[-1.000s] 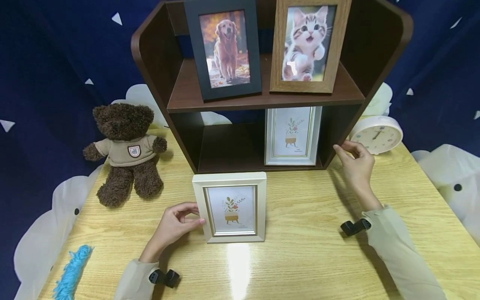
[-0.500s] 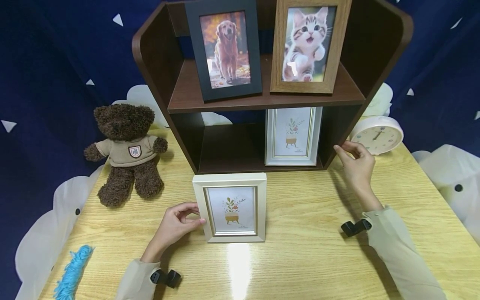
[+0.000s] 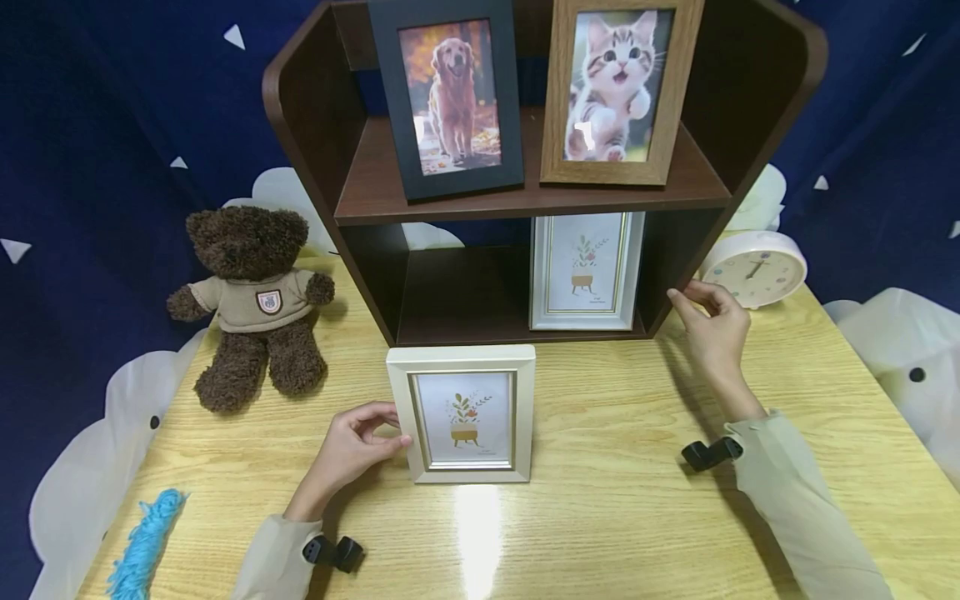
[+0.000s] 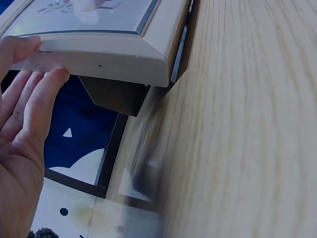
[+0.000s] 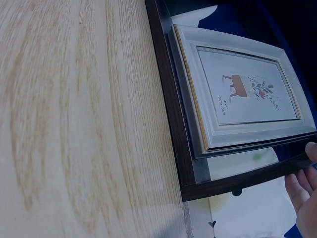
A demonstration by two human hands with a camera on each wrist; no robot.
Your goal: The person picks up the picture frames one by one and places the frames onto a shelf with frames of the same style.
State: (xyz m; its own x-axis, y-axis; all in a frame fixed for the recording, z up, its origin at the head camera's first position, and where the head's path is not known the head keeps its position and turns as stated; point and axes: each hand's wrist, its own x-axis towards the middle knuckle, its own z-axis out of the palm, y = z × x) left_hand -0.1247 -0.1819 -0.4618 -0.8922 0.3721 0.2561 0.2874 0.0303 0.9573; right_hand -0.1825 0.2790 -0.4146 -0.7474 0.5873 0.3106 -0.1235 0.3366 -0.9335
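A cream picture frame [image 3: 399, 417] with a plant print stands on the table in front of the dark brown shelf [image 3: 465, 292]. My left hand [image 3: 348, 450] pinches its left side, thumb at the front and fingers behind. In the left wrist view, a dark stand [image 4: 116, 94] juts from the back of the frame. My right hand [image 3: 712, 329] grips the front edge of the shelf's right side panel, seen in the right wrist view with thumb and fingers [image 5: 299, 191] on either side of it. A white picture frame [image 3: 543, 315] leans inside the lower compartment at the right.
On the upper shelf stand a black frame [image 3: 393, 117] with a dog photo and a wooden frame [image 3: 553, 108] with a kitten photo. A teddy bear [image 3: 258, 308] sits left, blue yarn [image 3: 146, 546] lies front left, and a round clock [image 3: 757, 271] is at the right.
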